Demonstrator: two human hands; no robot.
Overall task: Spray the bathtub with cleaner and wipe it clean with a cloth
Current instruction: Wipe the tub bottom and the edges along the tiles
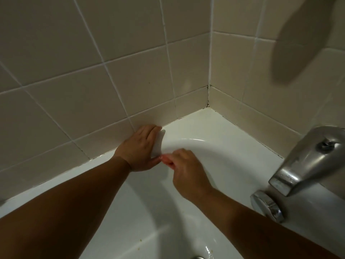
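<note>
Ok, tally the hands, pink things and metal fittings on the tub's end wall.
Hands: 2, left hand, right hand
Pink thing: 1, pinched in the right fingers
Metal fittings: 2, spout, round plate
Total: 5

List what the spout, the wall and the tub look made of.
Spout: metal, it seems, brushed or dulled chrome; grey sheen with soft highlights.
Wall: glazed ceramic tile, beige, faint gloss, pale grout lines.
Tub: glossy white, enamel or acrylic; sharp curved glare, look alone cannot settle which.

White bathtub, beige tiles, pink cloth, silver spout
</note>
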